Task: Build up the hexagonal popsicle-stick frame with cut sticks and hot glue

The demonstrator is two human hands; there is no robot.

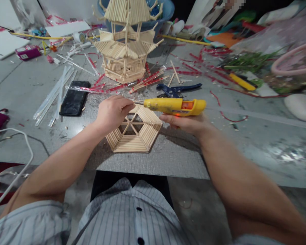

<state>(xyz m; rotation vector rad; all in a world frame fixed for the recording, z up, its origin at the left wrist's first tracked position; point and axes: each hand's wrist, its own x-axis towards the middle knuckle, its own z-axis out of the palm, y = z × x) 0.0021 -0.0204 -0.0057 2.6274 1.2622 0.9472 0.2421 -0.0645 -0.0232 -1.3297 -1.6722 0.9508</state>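
My right hand is wrapped round a yellow hot glue gun, its nozzle pointing left. My left hand is closed in a pinch right at the nozzle tip, on what looks like a thin wooden stick; most of it is hidden by the fingers. Below both hands a hexagonal panel of wooden sticks lies flat on the table, with an open middle crossed by spokes. Behind it stands a tiered pagoda model made of the same pale sticks.
Blue pliers lie beyond the glue gun. On the left are a black phone and clear glue sticks. Red-and-clear wrappers litter the table. A yellow cutter sits at right, a blue basin behind.
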